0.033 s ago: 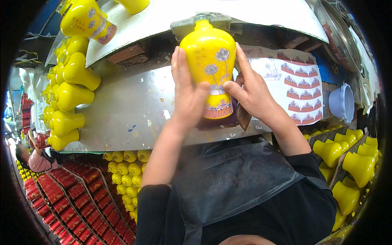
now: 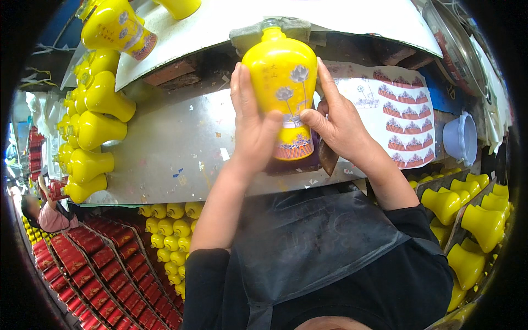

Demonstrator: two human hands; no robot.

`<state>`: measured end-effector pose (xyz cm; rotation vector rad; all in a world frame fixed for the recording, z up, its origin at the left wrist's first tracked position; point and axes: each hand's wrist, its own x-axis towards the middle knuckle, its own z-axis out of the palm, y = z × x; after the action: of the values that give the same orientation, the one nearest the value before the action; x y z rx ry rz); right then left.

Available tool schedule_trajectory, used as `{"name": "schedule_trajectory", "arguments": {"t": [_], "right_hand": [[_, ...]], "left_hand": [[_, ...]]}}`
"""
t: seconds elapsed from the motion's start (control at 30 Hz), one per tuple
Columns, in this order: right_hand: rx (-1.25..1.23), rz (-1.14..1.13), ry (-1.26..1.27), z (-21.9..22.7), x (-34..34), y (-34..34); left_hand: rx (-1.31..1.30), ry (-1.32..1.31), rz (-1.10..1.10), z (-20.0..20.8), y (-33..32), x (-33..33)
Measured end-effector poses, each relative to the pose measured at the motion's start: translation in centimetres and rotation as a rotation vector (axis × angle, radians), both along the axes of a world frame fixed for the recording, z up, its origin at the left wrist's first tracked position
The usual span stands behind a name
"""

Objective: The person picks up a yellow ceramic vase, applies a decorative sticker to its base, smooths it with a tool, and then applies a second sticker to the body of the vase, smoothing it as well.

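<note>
A glossy yellow bottle (image 2: 272, 71) with purple flower decals and a red-and-blue patterned band round its base lies before me, its clear neck pointing away. My left hand (image 2: 252, 124) grips its left side, thumb across the lower front. From the other side my right hand (image 2: 342, 124) holds it, fingers along the edge and thumb on the decal near the stems. A dark brown flat piece (image 2: 329, 159) shows below my right palm; I cannot tell whether that hand holds it. The bottle's neck rests by a grey folded cloth (image 2: 242, 38).
A printed decal sheet (image 2: 407, 121) lies to the right, near a pale blue tub (image 2: 461, 138). Yellow bottles (image 2: 91, 135) line the metal table's (image 2: 165, 148) left side. Red boxes (image 2: 99, 264) are stacked lower left, where a person (image 2: 52, 212) is. More yellow bottles (image 2: 484, 225) stand lower right.
</note>
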<state>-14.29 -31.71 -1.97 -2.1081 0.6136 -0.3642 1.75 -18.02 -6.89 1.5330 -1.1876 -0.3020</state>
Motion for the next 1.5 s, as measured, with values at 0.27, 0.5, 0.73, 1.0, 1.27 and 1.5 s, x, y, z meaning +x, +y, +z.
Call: {"name": "schedule_trajectory", "arguments": {"t": [0.27, 0.5, 0.73, 1.0, 1.27, 1.5], "right_hand": [[0.09, -0.022, 0.027, 0.8, 0.0, -0.6], [0.154, -0.067, -0.092, 2.9, 1.2, -1.6], [0.138, -0.102, -0.087, 2.9, 2.3, -1.2], [0.096, -0.078, -0.094, 2.6, 2.3, -1.3], [0.128, -0.061, -0.116, 1.9, 2.2, -1.6], [0.21, 0.006, -0.124, 1.2, 2.1, -2.6]], "left_hand": [[-0.054, 0.174, -0.029, 0.7, -0.3, -0.2], [-0.176, 0.428, 0.019, 3.2, -2.5, 1.0], [-0.127, 0.46, 0.119, 3.1, -4.7, 0.9], [-0.138, 0.439, 0.153, 3.0, -4.6, 0.6], [-0.165, 0.554, 0.092, 3.3, -4.3, 0.3], [-0.231, 0.444, -0.043, 2.1, -2.9, 0.4]]}}
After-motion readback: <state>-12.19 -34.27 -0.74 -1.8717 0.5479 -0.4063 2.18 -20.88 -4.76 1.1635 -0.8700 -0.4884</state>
